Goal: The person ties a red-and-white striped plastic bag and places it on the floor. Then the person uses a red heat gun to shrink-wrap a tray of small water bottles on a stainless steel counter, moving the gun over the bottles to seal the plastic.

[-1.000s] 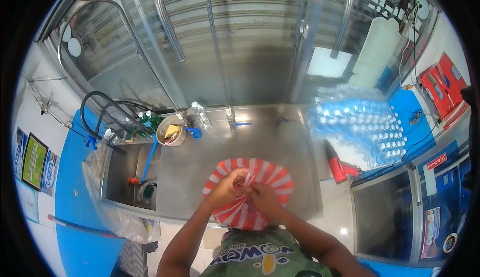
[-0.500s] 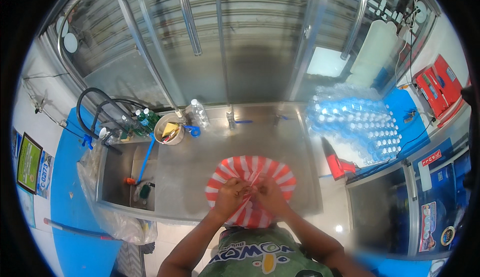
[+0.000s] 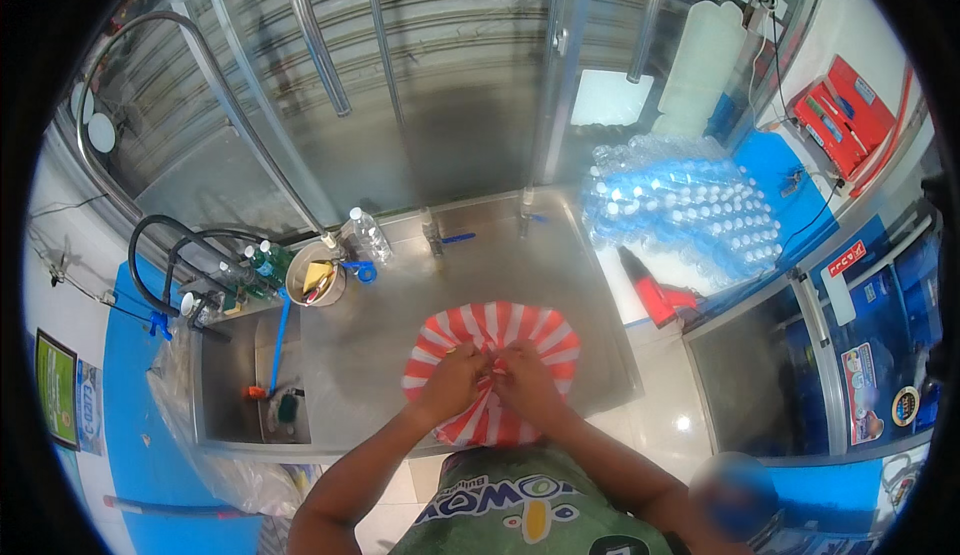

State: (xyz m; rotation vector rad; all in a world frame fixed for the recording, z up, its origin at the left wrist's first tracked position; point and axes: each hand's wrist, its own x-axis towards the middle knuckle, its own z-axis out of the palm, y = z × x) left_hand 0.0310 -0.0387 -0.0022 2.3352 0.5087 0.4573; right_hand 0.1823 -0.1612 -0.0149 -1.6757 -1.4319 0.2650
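Observation:
A red-and-white striped plastic bag [image 3: 545, 340] rests on the near part of the steel counter, rounded out, its folds drawn together at the middle. My left hand [image 3: 456, 379] is closed on the gathered plastic at the bag's center. Close beside it, my right hand [image 3: 525, 383] pinches the same gathered neck, the fingers of both hands nearly meeting. The fingertips partly cover the gathered part, so I cannot see whether it is knotted. What the bag holds is hidden.
The steel counter [image 3: 350, 355] has a sink [image 3: 228, 385] at its left end. A tub of cleaning things [image 3: 303, 293], a clear bottle [image 3: 370, 235] and upright taps line the back. Many blue-tinted bottles [image 3: 690, 205] and a red-handled tool [image 3: 655, 295] stand or lie at the right.
The view has turned slightly, so the surroundings sit further left and tilted. Both hands remain on the bag's neck, with the right hand's fingers now drawn in closer to the left.

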